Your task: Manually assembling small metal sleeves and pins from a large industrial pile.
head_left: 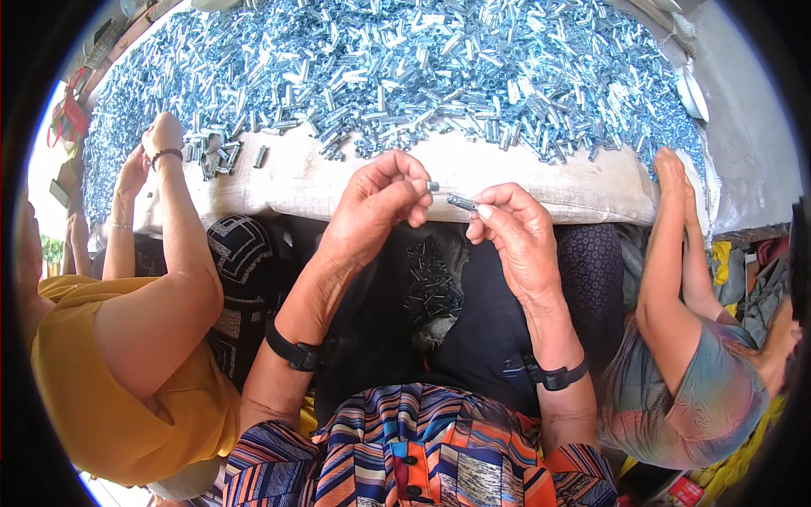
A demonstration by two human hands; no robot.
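Over the near edge of the cloth-covered table, my two hands are raised facing each other, a short gap between the pieces they hold. My left hand pinches a small round silver metal piece, its exact kind too small to make out. Between the thumb and fingers of my right hand is a slim metal sleeve, tilted with its free end toward the left hand. A wide heap of shiny metal sleeves spreads beyond my hands. Several loose sleeves lie at its near left edge.
Between my knees more metal pieces lie low down. At my left sits a person in a yellow top, hands at the heap. Another person in a multicoloured top reaches to it at my right. A white bowl-like dish stands at the far right.
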